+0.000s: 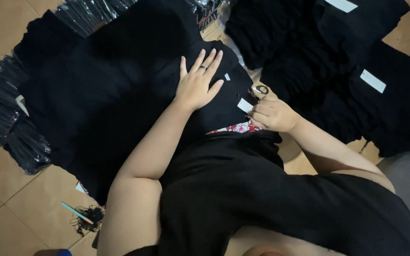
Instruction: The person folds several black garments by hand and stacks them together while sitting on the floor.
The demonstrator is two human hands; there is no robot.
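Tan floor tiles (5, 166) lie under everything. A heap of black garments (347, 61) with white tags (372, 81) lies at the right. Bundles in clear plastic bags (10, 123) lie at the left, more bags (88, 14) at the top. A teal pen (76, 212) rests on the floor beside a tangle of black thread (90, 219).
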